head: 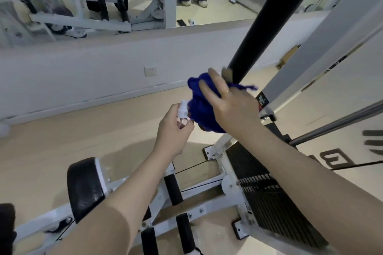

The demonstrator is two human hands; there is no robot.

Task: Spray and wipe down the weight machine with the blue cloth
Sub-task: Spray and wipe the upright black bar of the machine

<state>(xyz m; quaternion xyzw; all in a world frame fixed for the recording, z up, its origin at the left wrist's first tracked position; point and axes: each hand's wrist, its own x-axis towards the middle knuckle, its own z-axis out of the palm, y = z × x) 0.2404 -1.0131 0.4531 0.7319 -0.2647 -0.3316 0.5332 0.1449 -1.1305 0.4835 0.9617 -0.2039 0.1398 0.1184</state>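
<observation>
My right hand [230, 103] holds the bunched blue cloth [202, 107] against the lower end of the black padded bar [261, 20] of the white weight machine [310, 51]. Its fingers lie spread over the cloth. My left hand [174, 132] grips a small clear spray bottle [183, 113] with a white nozzle, held upright just left of the cloth and touching it. The machine's black weight stack [261, 188] sits below my right forearm.
A black seat pad [84, 188] and black foam rollers [173, 188] on the white frame lie below my arms. A mirror along the far wall reflects machine parts and people's legs. A wall socket [150, 71] sits on the white wall. Beige floor lies to the left.
</observation>
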